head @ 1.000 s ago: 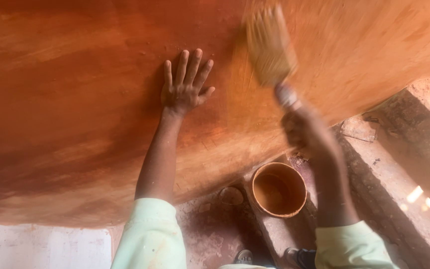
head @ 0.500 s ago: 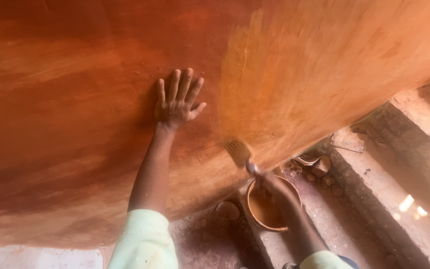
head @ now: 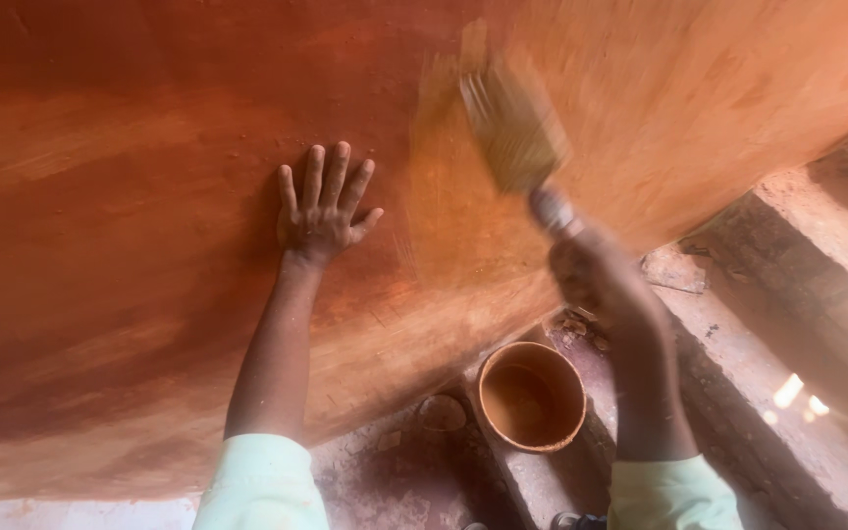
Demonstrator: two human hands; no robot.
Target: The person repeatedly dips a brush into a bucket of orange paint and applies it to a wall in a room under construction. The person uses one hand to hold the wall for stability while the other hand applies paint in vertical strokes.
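The left hand (head: 321, 211) lies flat, fingers spread, on the wet orange-brown plastered wall (head: 130, 196). The right hand (head: 596, 280) is clamped on the handle of a wide straw-coloured bristle brush (head: 512, 132), blurred against the wall. A round orange-stained bucket (head: 532, 396) sits below on the floor. The bracing palm could smudge the fresh coat, and the loaded bristles could drip.

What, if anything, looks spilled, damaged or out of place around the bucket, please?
Nothing is clearly spilled. The bucket stands upright on rough, rubble-strewn ground below the wall; the brush in the right hand is merely motion-blurred.
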